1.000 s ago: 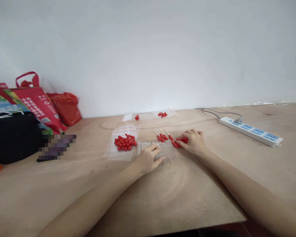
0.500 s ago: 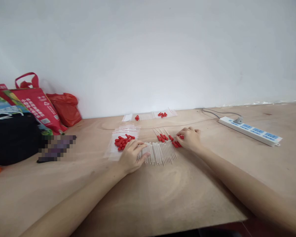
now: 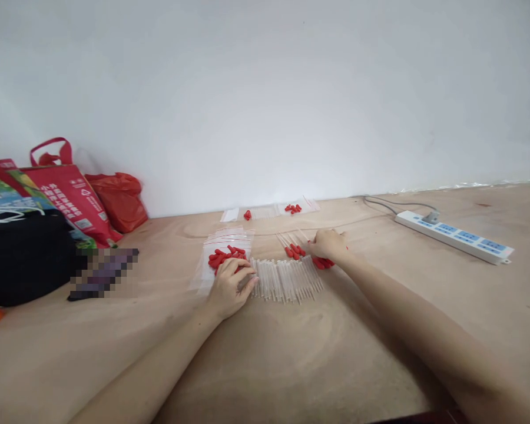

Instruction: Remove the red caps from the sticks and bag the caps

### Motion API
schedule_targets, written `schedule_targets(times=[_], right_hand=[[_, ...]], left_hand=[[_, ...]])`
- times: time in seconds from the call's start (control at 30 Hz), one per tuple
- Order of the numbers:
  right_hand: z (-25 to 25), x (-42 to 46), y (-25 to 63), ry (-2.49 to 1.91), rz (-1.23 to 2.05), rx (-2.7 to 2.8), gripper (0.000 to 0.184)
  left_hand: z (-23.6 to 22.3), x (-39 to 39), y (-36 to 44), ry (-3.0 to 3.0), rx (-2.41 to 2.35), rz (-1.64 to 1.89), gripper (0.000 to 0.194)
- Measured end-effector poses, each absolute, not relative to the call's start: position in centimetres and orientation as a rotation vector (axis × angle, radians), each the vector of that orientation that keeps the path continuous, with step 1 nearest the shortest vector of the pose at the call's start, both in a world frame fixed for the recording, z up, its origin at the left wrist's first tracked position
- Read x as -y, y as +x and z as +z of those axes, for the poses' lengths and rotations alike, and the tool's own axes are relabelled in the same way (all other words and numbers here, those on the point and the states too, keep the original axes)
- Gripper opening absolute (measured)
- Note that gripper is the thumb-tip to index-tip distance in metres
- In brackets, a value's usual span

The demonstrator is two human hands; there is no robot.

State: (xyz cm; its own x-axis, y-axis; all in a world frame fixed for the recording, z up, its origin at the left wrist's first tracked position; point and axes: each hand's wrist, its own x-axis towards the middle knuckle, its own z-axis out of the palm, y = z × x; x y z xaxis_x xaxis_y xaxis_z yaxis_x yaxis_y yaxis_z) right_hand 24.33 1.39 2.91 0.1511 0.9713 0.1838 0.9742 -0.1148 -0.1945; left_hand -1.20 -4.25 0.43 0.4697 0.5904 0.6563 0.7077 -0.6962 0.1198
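Observation:
My left hand (image 3: 232,287) rests with curved fingers and the thumb apart, beside the left end of a row of clear glass tubes (image 3: 287,280). Behind its knuckles, a heap of red rubber bulbs (image 3: 223,256) lies on a stack of clear zip bags (image 3: 228,234). Several droppers with red bulbs (image 3: 295,252) lie side by side past the tubes. At the right end of that line, my right hand (image 3: 329,244) has its fingertips closed on a dropper, whose bulb is partly covered. Loose red bulbs (image 3: 321,263) lie under this hand.
By the wall lies a clear bag (image 3: 265,212) with tubes, and more red bulbs (image 3: 292,208) beside it. A white power strip (image 3: 454,235) with a plugged-in cord sits right. Shopping bags (image 3: 66,194), a black bag (image 3: 24,253) and a blurred-out dark object (image 3: 106,274) stand left.
My right hand has moved slightly left from the loose bulbs onto the end dropper. My left hand has drawn back a little from the glass tubes. The view has shifted slightly.

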Motion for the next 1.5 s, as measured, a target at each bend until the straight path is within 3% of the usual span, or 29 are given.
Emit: schedule_targets(times=[0.13,0.37,0.43,0.6,0.7,1.17,1.5], right_hand=[[3.3,0.9,24.7,-1.85,-0.154,1.926,0.023],[-0.3,5.3,23.9,-1.146,-0.492,2.076,0.023],[-1.3,5.6,23.4,-1.076,-0.53,2.101,0.027],[-1.6,5.6,22.3,-0.982,-0.532,2.109,0.017],[-1.4,5.7,22.1,-0.973,-0.524,2.102,0.016],[-0.8,6.2,23.3,-0.976,-0.491,2.206,0.022],[-0.6,3.2,28.3,-1.424,-0.21,1.747,0.025]], left_hand=[[0.3,4.1,-1.3,-2.537,1.147,-1.023,0.015],[0.4,4.9,-0.4,-2.48,1.059,-1.014,0.043],[0.4,5.2,0.1,-2.495,1.026,-0.965,0.041],[0.2,5.3,1.5,-2.505,0.976,-0.909,0.023],[0.3,5.2,1.9,-2.526,0.956,-0.924,0.015],[0.3,5.4,1.4,-2.546,0.974,-0.913,0.016],[-0.5,3.9,-0.8,-2.468,1.186,-1.151,0.024]])
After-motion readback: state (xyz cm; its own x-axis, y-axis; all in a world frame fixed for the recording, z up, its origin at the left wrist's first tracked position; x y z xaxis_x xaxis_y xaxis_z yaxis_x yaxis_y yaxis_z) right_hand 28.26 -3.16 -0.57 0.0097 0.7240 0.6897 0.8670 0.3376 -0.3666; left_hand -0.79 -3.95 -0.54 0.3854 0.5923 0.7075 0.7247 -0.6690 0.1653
